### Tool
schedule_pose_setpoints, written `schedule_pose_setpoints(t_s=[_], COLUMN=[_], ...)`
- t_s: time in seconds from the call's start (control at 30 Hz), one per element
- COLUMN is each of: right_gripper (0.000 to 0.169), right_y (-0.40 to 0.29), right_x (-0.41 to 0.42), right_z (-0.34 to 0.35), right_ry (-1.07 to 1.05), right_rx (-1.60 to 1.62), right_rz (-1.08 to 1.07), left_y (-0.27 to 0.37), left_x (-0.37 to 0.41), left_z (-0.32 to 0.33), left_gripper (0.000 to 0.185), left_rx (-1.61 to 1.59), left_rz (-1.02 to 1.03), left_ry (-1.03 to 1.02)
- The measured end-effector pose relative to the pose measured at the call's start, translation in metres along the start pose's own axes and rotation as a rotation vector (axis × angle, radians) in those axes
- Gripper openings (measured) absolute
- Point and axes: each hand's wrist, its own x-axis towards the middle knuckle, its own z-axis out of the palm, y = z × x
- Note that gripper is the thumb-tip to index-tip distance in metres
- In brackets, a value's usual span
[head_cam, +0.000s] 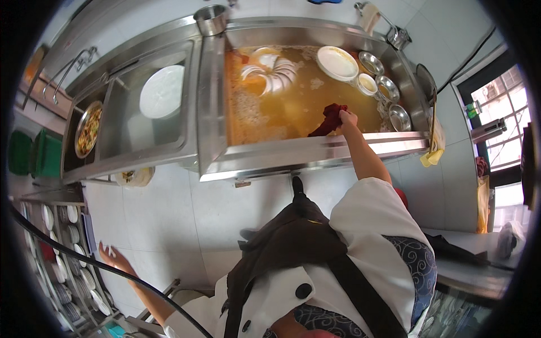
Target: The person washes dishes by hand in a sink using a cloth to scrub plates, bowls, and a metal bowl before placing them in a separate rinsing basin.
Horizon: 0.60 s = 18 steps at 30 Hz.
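Observation:
My right hand [348, 118] grips a dark red cloth [331, 120] at the near side of a steel sink basin [270, 156] of murky, foamy orange-brown water. Beyond it float or lie a white oval dish [337, 63], a small white bowl [367, 84] and several steel bowls [387, 88]. A fanned group of white dishes [279, 76] lies partly under the water at the basin's left. Far from the sink, my left hand [113, 256] hangs low at the left with its fingers apart, holding nothing, near a rack of plates [67, 262].
Left of the divider, a second basin holds a white plate [162, 91]; beyond stands a steel bowl of food scraps [88, 129]. A steel pot [210, 20] rests on the back rim. A black hose [127, 276] crosses the lower left. Yellow cloth [433, 156] hangs at the right end.

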Motion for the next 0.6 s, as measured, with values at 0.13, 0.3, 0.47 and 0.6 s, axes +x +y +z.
schedule_pose_setpoints(t_s=[0.13, 0.3, 0.47, 0.6], right_gripper=[0.034, 0.048, 0.057, 0.058], right_y=[-0.008, 0.050, 0.094, 0.111], right_x=[0.056, 0.154, 0.165, 0.179], right_z=[-0.001, -0.011, -0.001, -0.006], right_ry=[-0.068, -0.389, -0.695, -1.122], right_rx=[-0.545, -1.124, -1.412, -1.333], right_rz=[-0.193, -0.268, -0.309, -0.057], left_y=[0.169, 0.340, 0.441, 0.464], left_x=[-0.002, -0.043, -0.099, -0.150], left_z=[0.115, 0.247, 0.331, 0.414], left_gripper=[0.045, 0.038, 0.035, 0.040], left_rx=[-0.163, -0.391, -0.216, -0.293], left_rz=[0.159, 0.422, 0.271, 0.055], left_ry=[-0.225, -0.565, -0.981, -1.347])
